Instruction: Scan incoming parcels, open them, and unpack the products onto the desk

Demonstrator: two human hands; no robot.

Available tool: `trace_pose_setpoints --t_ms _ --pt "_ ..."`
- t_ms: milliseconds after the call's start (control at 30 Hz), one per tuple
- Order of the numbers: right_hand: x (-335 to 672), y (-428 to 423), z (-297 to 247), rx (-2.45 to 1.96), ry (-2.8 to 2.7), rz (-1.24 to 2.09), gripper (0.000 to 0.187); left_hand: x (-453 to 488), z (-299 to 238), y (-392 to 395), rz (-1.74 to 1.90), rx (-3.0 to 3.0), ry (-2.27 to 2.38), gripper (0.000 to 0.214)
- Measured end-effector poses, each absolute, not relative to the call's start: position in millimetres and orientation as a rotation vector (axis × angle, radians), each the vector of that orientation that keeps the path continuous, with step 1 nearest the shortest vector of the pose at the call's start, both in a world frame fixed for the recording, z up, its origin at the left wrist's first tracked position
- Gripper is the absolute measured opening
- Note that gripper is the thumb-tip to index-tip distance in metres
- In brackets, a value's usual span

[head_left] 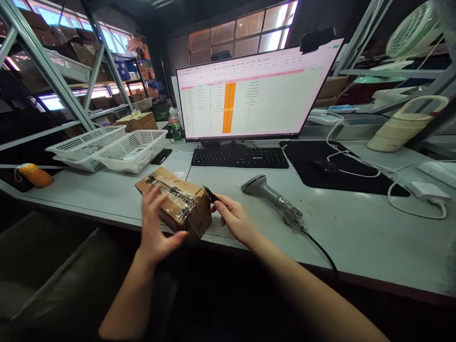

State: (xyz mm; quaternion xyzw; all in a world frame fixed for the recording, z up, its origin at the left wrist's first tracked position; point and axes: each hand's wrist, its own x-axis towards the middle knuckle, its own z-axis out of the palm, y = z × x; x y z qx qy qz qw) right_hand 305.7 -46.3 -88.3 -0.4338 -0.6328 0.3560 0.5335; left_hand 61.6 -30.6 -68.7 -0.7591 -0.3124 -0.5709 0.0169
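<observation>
A taped brown cardboard box (178, 198) with black printing lies at the front edge of the desk. My left hand (155, 230) is open at its near left side, with fingers and thumb spread; I cannot tell whether it touches the cardboard. Pinched in my right hand (233, 216) is a slim black tool that looks like a box cutter (211, 194). Its tip meets the upper right edge of the box. To the right of that hand lies a grey barcode scanner (276, 197) with a cable.
Behind the box stand a black keyboard (239, 157) and a monitor (245, 102) showing a spreadsheet. White plastic baskets (133, 151) and a phone (161, 156) sit at the left. A mouse (324, 165) on a black mat, white cables and an adapter (430, 192) lie to the right.
</observation>
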Motion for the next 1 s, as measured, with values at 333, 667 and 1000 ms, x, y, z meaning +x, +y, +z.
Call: trace_pose_setpoints --t_ms 333,667,1000 --pt "310.9 -83.6 -74.1 -0.910 -1.865 -0.157 0.037 92.9 -70.4 -42.0 -1.640 -2.284 -1.029 0.043" --pt "302.1 -89.8 -59.4 -0.841 -1.985 -0.525 0.032 102.6 -73.1 -42.4 -1.796 -2.213 -1.077 0.035" --pt "295.5 -94.2 -52.3 -0.861 -2.007 -0.559 0.027 105.5 -78.1 -40.5 -1.853 -2.155 -1.062 0.037"
